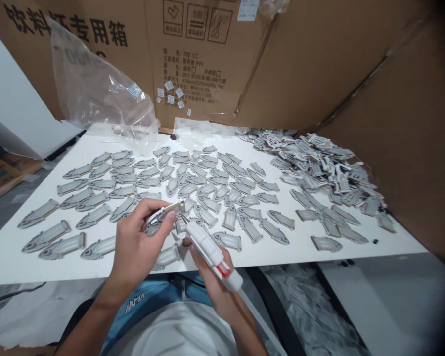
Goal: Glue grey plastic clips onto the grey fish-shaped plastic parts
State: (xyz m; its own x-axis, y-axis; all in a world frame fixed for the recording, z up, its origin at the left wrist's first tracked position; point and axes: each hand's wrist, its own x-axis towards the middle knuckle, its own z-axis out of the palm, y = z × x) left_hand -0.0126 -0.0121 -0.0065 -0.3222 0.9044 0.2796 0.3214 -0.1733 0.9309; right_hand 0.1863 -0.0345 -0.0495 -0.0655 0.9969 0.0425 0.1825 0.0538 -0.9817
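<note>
Pinched between the thumb and fingers of my left hand [143, 242] is a small grey plastic piece [166, 211] with a brownish strip along its edge, raised above the table. My right hand [215, 277] is closed round a white hot glue gun [207, 244] with a red switch. A long whitish stick [261, 319] trails from the gun's rear end. The gun's thin metal nozzle points up and left, close to the end of the held piece; I cannot tell whether they touch. Several similar grey pieces [96, 215] lie spread over the table beyond both hands.
A white table [7, 264] carries the pieces. Heaped at its right back is a large pile of grey parts [319, 158]. Tall cardboard [300, 64] walls in the back and right. A clear plastic bag [100, 89] hangs at the back left, and small stickers [170, 99] dot the cardboard.
</note>
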